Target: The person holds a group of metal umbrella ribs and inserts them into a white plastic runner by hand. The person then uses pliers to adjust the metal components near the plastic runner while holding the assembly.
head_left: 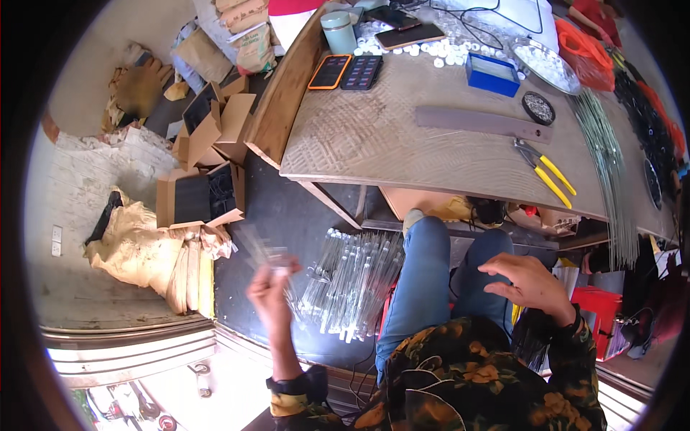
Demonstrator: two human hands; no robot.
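My left hand (272,287) is raised over the floor on the left, its fingers closed around a bundle of clear thin strips (253,246), smeared by motion. Just right of it, a pile of clear slender strips (351,276) lies on the dark floor beside my left leg. My right hand (530,282) hovers over my right thigh with nothing in it, fingers bent and apart. On the table above it are cutting pliers (546,172) with yellow handles and a bundle of thin straight wires (604,169) hanging over the front edge.
The wooden table (345,136) bears a steel ruler (478,123), a round black dish (537,108), a blue box (492,74), a metal bowl (546,65) and small white rolls (460,52). Open cardboard boxes (235,129) and a yellowish sack (147,248) stand left. A person's red sleeve (607,16) shows far right.
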